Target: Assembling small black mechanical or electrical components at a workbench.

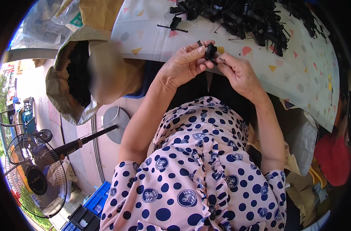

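Both my hands are up over the near edge of the white tablecloth with coloured triangle specks (306, 65), working one small black plastic part (210, 51). My left hand (183, 65) has its fingertips pinched shut on the part's left side, thumb under, and a second tiny black piece seems to sit by the index tip, too small to tell. My right hand (239, 75) has its fingers curled in and closed on the part's right side, so the piece sits between both hands, just above the cloth edge.

Progress, judged: the big heap of black plastic clips and rods (244, 17) at the far side of the cloth looks large and unsorted. One loose black rod piece (173, 25) lies left of the heap. The open brown paper sack of dark bits (77, 73), left of the cloth, holds plenty. I can't tell whether those are finished pieces or stock. I'd say the job is mid-run, with lots left.
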### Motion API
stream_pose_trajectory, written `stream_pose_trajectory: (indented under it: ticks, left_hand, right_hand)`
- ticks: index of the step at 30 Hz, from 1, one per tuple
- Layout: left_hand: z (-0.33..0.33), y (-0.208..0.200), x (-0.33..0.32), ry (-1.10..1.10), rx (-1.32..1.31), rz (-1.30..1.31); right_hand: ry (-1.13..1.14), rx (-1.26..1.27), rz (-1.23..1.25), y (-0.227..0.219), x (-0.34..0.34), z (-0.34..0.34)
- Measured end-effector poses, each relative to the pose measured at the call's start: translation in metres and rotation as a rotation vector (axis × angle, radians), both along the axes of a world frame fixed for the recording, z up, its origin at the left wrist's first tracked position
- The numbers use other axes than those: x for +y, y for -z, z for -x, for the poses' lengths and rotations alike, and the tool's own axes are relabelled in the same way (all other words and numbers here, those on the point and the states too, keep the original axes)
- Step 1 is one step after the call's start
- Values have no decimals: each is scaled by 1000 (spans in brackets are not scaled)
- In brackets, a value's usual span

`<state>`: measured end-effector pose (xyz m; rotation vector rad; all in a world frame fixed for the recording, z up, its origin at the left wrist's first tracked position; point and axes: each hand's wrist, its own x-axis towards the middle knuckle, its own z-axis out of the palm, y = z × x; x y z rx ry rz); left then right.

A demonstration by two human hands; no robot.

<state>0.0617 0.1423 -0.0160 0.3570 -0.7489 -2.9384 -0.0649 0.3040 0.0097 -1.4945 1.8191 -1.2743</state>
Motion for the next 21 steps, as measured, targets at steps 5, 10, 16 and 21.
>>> stream_pose_trajectory:
  ticks: [5, 10, 16, 21]
  left_hand:
    - [-18, -16, 29, -66, -124, 238]
    - [-38, -21, 57, -133, -265, 653]
    - [-52, -10, 70, -240, -344, 1119]
    - [-55, -9, 68, -247, -375, 1278]
  right_hand:
    - [77, 12, -6, 6, 25, -23]
    - [169, -218, -138, 0, 31, -53]
    - [131, -308, -145, 15, 21, -72]
    - [122, -300, -178, 16, 18, -75]
